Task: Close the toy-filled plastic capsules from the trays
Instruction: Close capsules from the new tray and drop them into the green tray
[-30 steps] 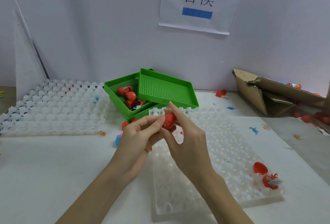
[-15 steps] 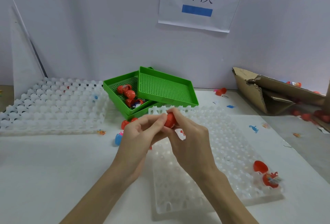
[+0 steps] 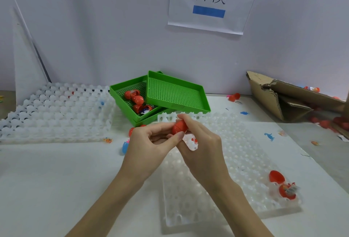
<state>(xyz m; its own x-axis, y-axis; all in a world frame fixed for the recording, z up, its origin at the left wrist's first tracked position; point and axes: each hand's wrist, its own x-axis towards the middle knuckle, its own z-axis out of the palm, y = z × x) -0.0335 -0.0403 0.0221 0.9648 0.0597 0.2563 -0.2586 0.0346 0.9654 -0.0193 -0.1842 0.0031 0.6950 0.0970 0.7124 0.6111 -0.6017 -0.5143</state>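
- Lower green tray (image 3: 120, 93), perforated floor, at table's (image 3: 47, 180) far edge: several red capsules (image 3: 137, 99), some open. Second green tray (image 3: 176, 93) lies tilted on it.
- Clear dimpled tray (image 3: 236, 161) mid-table: open red capsule with toy (image 3: 286, 189) at its right edge.
- Red egg-shaped capsule (image 3: 179, 127), seam visible, pinched by left hand (image 3: 149, 146) and right hand (image 3: 204, 148) above the clear tray's far end.
- Versus 1 s ago: halves now together, right index finger curled down.

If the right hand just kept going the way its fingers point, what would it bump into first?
The right hand points up-left, away from the person, gripping the red capsule. Straight on, it would probably meet the upper green tray first, though depth is hard to judge.
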